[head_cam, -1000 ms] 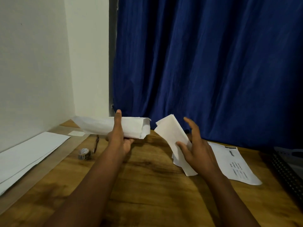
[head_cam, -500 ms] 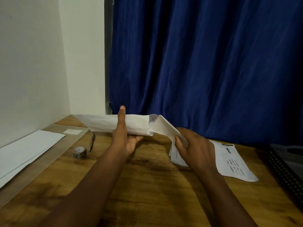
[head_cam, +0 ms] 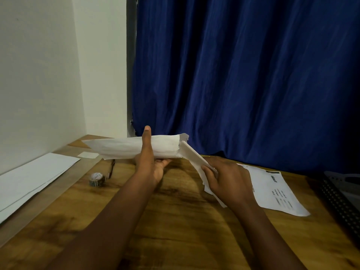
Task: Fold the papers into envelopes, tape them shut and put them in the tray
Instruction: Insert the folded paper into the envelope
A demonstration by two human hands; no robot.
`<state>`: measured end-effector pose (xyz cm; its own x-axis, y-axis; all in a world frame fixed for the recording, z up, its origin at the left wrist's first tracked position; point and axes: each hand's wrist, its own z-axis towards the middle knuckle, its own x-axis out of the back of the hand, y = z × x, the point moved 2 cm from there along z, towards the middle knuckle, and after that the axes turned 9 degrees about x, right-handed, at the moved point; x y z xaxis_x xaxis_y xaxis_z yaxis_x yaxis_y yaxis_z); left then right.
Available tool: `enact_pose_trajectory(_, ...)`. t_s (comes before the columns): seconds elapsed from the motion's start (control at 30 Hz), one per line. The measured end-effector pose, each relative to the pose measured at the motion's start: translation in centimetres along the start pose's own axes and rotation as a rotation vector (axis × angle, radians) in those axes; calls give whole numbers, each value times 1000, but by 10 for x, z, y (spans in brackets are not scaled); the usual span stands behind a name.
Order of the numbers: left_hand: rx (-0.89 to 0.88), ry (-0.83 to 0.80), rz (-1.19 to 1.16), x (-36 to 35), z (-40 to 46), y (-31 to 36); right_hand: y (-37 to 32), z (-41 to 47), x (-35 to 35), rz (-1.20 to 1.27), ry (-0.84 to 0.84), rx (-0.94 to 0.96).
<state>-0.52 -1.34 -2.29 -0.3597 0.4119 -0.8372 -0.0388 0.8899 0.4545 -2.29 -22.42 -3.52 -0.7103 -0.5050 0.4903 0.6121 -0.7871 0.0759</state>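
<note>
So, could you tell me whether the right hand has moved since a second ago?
Yes. The right hand, gripping the folded white paper, has brought it leftward from the printed white sheet to the envelope's open end.

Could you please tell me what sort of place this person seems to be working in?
Probably a desk in a home or small office corner: a wooden table against a white wall, a blue curtain behind it, and a printed sheet and tape roll lying on it.
</note>
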Motion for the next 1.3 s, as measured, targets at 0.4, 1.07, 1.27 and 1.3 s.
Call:
enact_pose_trajectory(0.4,-13,-61,194,-4,-3,-5,10,-4,-1,37,-93,-25)
enact_pose_trajectory(1.07,91,39,381,4,5,-27,22,-5,-10,44,-410,-231)
enact_pose_trajectory(1.27,39,138,255,13,12,-9,42,-11,-11,39,-765,-364)
enact_pose_trajectory(1.3,42,147,227,14,13,-6,44,-12,-11,53,-764,-394)
